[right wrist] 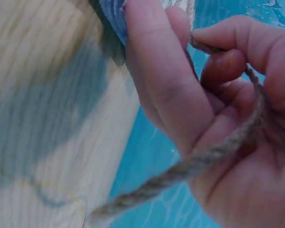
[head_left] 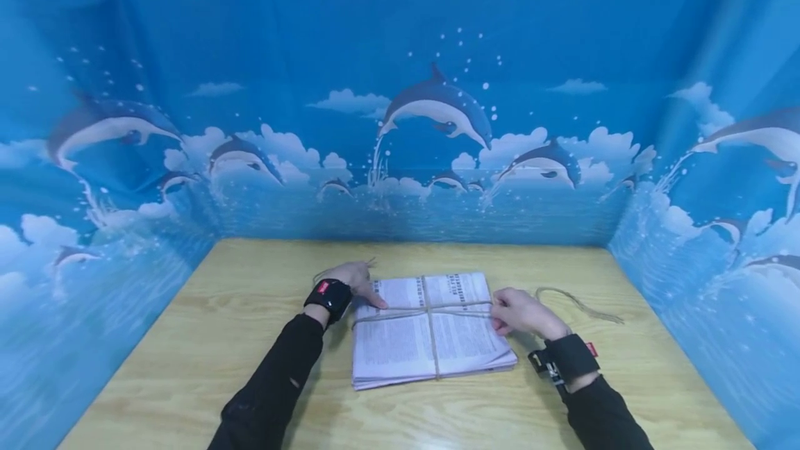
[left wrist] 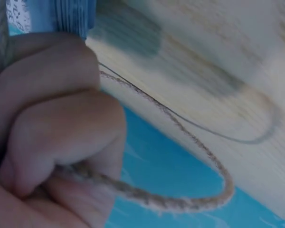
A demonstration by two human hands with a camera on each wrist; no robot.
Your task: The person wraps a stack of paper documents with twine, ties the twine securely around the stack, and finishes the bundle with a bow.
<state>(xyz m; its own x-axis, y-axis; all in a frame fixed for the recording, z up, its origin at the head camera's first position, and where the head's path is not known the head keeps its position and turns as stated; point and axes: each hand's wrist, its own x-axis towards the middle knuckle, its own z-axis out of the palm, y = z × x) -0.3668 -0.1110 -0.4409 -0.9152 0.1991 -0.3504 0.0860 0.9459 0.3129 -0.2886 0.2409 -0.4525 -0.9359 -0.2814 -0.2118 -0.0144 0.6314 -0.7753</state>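
Observation:
A stack of newspapers (head_left: pixel 394 353) lies flat on the table, with brown twine (head_left: pixel 432 346) running over it lengthwise and crosswise and meeting near the middle. At the stack's left edge my left hand (head_left: pixel 355 280) grips the twine in curled fingers; in the left wrist view a loop of twine (left wrist: pixel 180 204) swings out from that fist. My right hand (head_left: pixel 519 311) is at the right edge, pinching the twine between thumb and finger. Another length of twine (right wrist: pixel 180 171) crosses the right palm in the right wrist view. The undersides of the stack are hidden.
A loose tail of twine (head_left: pixel 587 307) curves over the wooden table (head_left: pixel 206 339) to the right of the stack. Blue curtains (head_left: pixel 350 12) printed with dolphins stand along the table's back and sides.

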